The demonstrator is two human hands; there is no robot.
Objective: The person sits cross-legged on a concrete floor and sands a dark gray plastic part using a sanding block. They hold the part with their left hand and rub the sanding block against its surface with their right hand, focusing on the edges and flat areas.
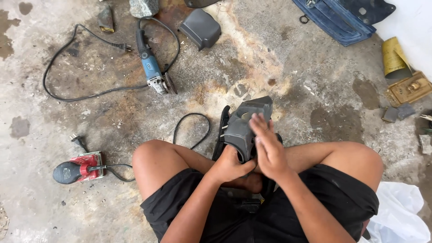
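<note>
I count 1 grey plastic panel (245,126) in my lap, 2 power tools and 1 spare grey cover (201,28) on the concrete floor (292,76). My left hand (229,165) grips the panel's lower edge; my right hand (268,150) lies flat, fingers together, across its face. The blue angle grinder (150,67) sits toward the floor's far edge, the red sander (78,170) left of my knee, both well apart from the panel.
</note>
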